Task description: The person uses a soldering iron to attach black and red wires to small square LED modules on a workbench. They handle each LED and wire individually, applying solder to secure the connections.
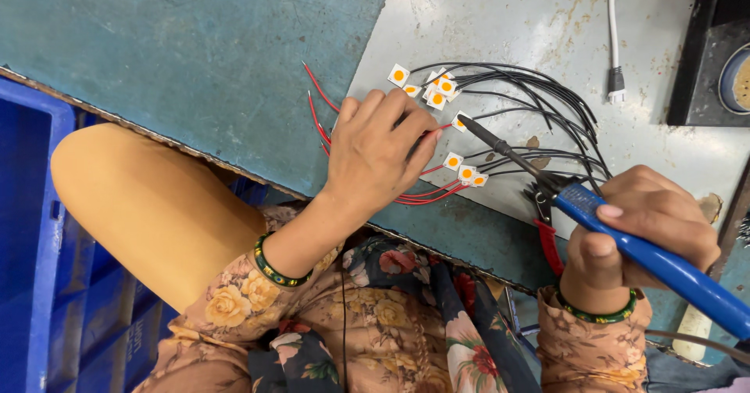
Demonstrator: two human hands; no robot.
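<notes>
My right hand (641, 233) grips a blue-handled soldering iron (625, 229), its dark tip touching a small white square chip with an orange dot (461, 122). My left hand (383, 147) rests on the grey metal sheet (508, 18), fingers pinching a red wire (441, 128) that leads to that chip. Several more white chips (434, 90) lie above it, and others (466, 171) below. Black wires (547, 96) fan out to the right, and red wires (316, 104) run under my left hand.
A teal bench top (195, 49) spreads to the left. Red-handled pliers (547, 229) lie under the iron. A white plug and cord (615, 73) hang at the top right beside a black stand (703, 49). A blue crate (31, 244) stands at the left.
</notes>
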